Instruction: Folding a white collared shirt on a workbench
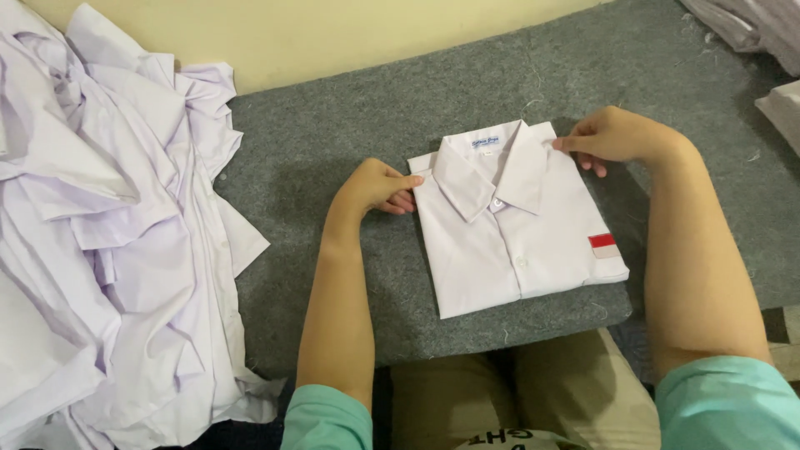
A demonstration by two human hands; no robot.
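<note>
A folded white shirt [517, 225] is lying on the grey felt mat [350, 125], its long axis running away from the person, collar at the far end. A small red-and-white rectangular patch [603, 245] is sitting near the shirt's right edge, and a small label [484, 142] inside its collar. The left hand [377, 187] is pinching the shirt's far left corner, and the right hand [615, 135] is pinching its far right corner.

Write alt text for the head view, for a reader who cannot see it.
A folded white shirt lies on a grey felt pad, with the left hand and right hand pinching its top corners. A pile of loose white shirts sits to the left.
</note>
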